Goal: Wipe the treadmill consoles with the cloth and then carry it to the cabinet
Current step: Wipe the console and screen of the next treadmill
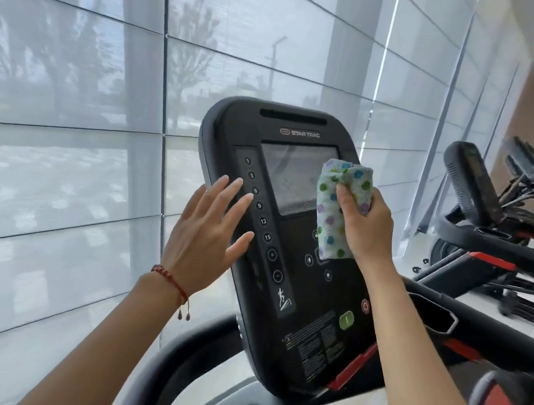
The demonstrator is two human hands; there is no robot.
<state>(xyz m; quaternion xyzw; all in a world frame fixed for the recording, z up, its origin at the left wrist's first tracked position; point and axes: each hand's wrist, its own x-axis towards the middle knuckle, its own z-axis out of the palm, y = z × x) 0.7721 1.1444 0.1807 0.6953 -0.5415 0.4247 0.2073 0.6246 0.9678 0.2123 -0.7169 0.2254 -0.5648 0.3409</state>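
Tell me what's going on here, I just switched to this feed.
A person is wiping a treadmill console. The right hand grips a dotted cloth bunched against the right edge of the screen. The left hand is open, fingers spread at the console's left side by the number buttons, holding nothing. Another machine's console stands further right. No cabinet is in view.

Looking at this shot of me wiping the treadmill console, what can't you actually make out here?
Head view only:
- Buttons right of the screen: hidden by the dotted cloth and right hand.
- Console left edge: covered by the open left hand; contact unclear.
- Warning label text: too small.
- Next treadmill console: turned away, blurred.
- Cabinet: not in frame.
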